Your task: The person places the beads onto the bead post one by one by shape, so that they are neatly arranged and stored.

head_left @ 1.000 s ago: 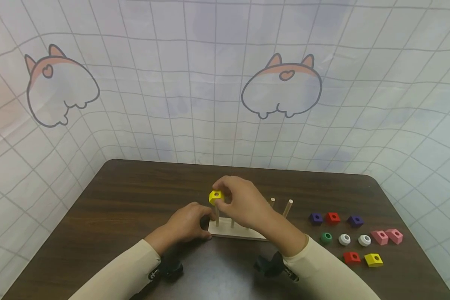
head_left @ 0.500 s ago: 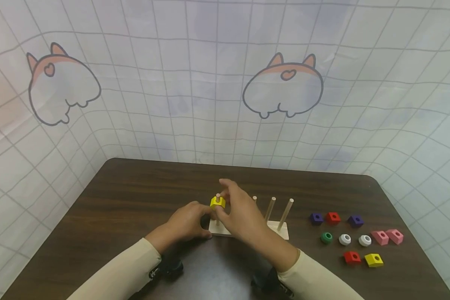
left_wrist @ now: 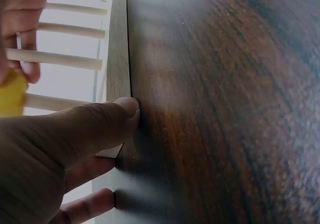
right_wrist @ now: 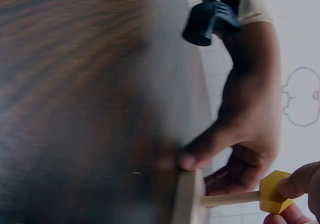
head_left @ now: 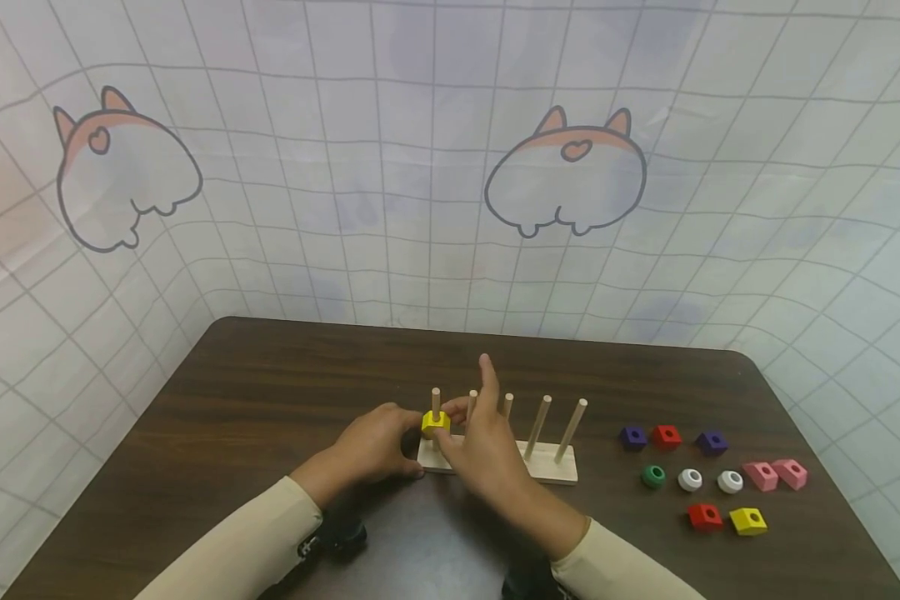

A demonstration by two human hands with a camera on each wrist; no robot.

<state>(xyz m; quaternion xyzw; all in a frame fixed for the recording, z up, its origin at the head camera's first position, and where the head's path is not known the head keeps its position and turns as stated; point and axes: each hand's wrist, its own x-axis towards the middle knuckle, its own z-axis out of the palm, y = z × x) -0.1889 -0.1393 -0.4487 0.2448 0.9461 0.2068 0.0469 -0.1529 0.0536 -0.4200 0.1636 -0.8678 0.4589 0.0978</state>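
Note:
A yellow block [head_left: 435,422] with a hole sits partway down the leftmost peg of a wooden peg stand [head_left: 551,465]. My right hand [head_left: 486,450] pinches this block between thumb and a finger, while its index finger points up; the right wrist view shows the thumb on the yellow block [right_wrist: 273,191]. At the stand's left end, my left hand [head_left: 371,443] grips the base. Its thumb presses the base's front edge in the left wrist view, with the other fingers [left_wrist: 92,204] partly hidden behind the thumb. The other pegs [head_left: 570,429] are bare.
Right of the stand lie loose pieces: purple blocks [head_left: 633,438], red blocks [head_left: 705,516], a green bead [head_left: 653,476], white beads [head_left: 690,479], pink blocks [head_left: 761,475] and another yellow block [head_left: 748,521]. A grid-patterned cloth [head_left: 420,167] hangs behind the dark table [head_left: 270,375].
The yellow block has gone from the top of the leftmost peg to partway down it. My right hand has lowered with it, and its index finger has straightened upward. My left hand stays put.

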